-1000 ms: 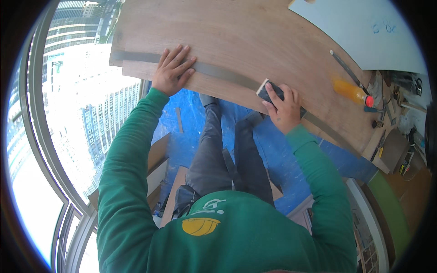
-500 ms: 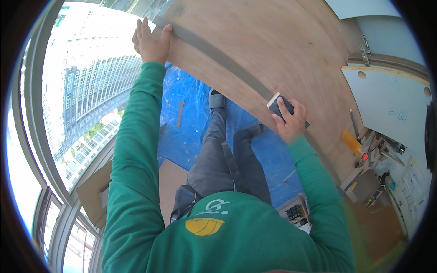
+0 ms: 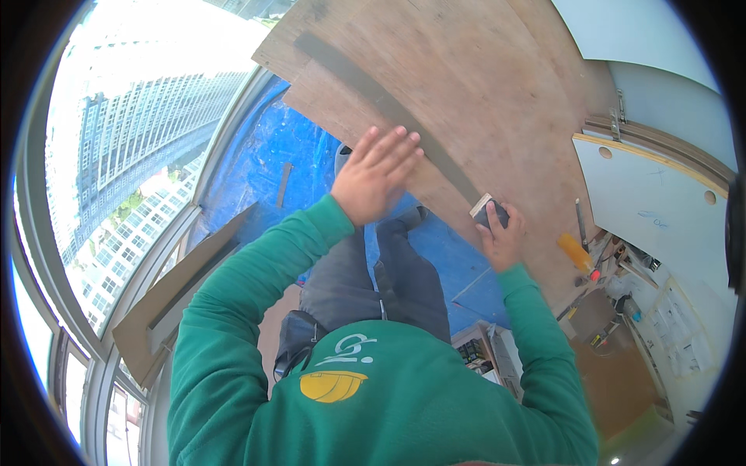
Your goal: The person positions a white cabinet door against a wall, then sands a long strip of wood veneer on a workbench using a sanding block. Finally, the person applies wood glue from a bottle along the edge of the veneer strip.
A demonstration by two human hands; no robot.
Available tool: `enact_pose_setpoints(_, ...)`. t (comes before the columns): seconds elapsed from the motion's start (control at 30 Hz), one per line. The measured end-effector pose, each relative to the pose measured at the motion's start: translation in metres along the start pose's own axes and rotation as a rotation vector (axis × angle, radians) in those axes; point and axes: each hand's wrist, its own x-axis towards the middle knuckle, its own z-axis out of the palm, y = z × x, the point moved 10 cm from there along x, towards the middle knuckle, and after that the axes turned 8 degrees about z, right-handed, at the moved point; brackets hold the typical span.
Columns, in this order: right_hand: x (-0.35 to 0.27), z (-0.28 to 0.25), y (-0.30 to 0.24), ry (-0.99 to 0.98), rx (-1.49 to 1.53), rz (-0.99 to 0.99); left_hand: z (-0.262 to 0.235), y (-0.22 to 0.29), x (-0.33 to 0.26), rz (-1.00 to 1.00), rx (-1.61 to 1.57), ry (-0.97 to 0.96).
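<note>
A large wooden panel (image 3: 489, 101) lies before me, with a grey-brown strip (image 3: 388, 107) running along it near its front edge. My right hand (image 3: 505, 239) grips a sanding block (image 3: 489, 210), dark with a pale end, resting at the strip's lower right part. My left hand (image 3: 378, 175) is held flat over the panel's front edge beside the strip, fingers stretched and slightly apart, with nothing in it. Whether its palm touches the wood I cannot tell.
An orange bottle (image 3: 575, 253) with a red cap lies at the right, near several tools. White boards (image 3: 653, 182) stand beyond it. Blue sheeting (image 3: 249, 167) covers the floor. A window (image 3: 148, 140) and a cardboard piece (image 3: 175, 303) are at the left.
My left hand has left the panel's far left corner and come right and nearer along the front edge. The sanding block stays in my right hand, slightly nearer in the picture.
</note>
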Motion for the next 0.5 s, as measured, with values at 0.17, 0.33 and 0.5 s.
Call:
enact_pose_setpoints(0.17, 0.006, 0.0, -0.004, -0.006, 0.004, -0.05, 0.045, 0.04, 0.005, -0.086, -0.079, -0.025)
enact_pose_setpoints(0.33, 0.02, 0.003, -0.012, 0.049, 0.077, -0.114, 0.055, 0.039, 0.002, -0.062, -0.024, 0.002)
enact_pose_setpoints(0.5, 0.061, -0.008, -0.043, 0.108, 0.117, -0.122, 0.055, 0.034, 0.0, -0.101, -0.028, 0.021)
